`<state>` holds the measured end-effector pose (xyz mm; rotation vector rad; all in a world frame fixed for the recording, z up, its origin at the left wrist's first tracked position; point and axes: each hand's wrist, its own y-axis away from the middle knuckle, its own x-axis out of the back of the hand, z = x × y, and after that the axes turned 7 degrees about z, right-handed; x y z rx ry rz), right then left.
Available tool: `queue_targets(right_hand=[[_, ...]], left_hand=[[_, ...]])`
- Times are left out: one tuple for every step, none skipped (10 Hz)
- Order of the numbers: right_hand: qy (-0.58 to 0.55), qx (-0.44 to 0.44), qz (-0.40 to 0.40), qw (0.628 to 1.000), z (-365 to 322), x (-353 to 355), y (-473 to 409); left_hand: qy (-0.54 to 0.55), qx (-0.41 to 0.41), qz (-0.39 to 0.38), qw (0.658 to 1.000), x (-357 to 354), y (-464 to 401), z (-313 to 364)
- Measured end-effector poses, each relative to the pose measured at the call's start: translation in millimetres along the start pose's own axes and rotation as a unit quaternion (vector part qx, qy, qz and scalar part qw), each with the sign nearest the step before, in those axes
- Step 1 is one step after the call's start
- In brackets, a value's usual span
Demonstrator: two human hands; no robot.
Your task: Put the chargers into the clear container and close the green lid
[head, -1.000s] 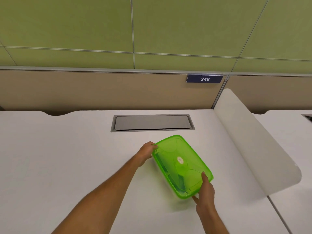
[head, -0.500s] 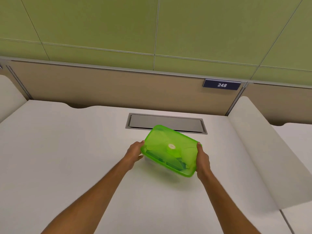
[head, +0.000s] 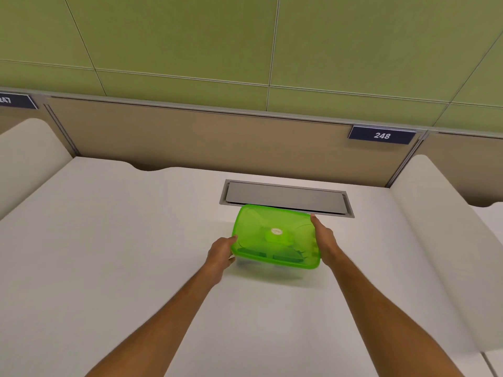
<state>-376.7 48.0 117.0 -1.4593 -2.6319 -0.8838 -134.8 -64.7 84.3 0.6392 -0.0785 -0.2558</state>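
Green lid (head: 275, 235) sits on the clear container, whose walls are mostly hidden under it; container is centre-right on the white tabletop (head: 109, 268), its far edge just at the near rim of the grey cable hatch (head: 285, 198); whether it rests on the tabletop or is slightly lifted, cannot tell; dark shapes show through the translucent lid near its near edge, likely the chargers (head: 272, 255), blurred, no count possible; round white sticker (head: 276, 231) at lid centre; left hand (head: 221, 253) clasps the container's left short end, fingers curled onto the lid rim; right hand (head: 324, 238) clasps the right short end, thumb laid along the lid's right edge, other fingers hidden behind the side; both forearms bare, reaching in from the near edge; white curved dividers on the left (head: 24, 159) and right (head: 446, 240) of the tabletop; beige back panel far side with dark number plate 248 (head: 382, 135) at right and a partly cut-off plate (head: 15, 100) at far left; green wall panels above.
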Motion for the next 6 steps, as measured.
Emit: queue_targets(right_hand=[[0.01, -0.001, -0.002, 1.0, -1.3, -3.7, -5.3], [0.016, 0.001, -0.001, 1.0, -3.0, -5.6, -6.4], [0.032, 0.008, -0.002, 0.999, -4.6, -5.7, -6.8], [0.062, 0.025, -0.007, 0.998, -4.3, -5.9, -5.2], [0.144, 0.069, -0.002, 0.987, -11.7, -3.6, -4.1], [0.171, 0.095, 0.025, 0.98, -28.1, 0.3, 5.1]], left_hand=[[-0.006, 0.0, 0.004, 1.0, 1.7, -2.4, -3.2], [-0.022, -0.008, 0.008, 1.0, 2.8, -4.3, -5.6], [-0.058, -0.016, 0.02, 0.998, 3.7, -4.4, -1.2], [-0.117, -0.034, 0.028, 0.992, 3.9, -3.3, 4.3], [-0.269, -0.115, 0.052, 0.955, 3.0, 1.1, 24.0], [-0.299, -0.181, 0.069, 0.934, 1.4, 4.7, 44.0]])
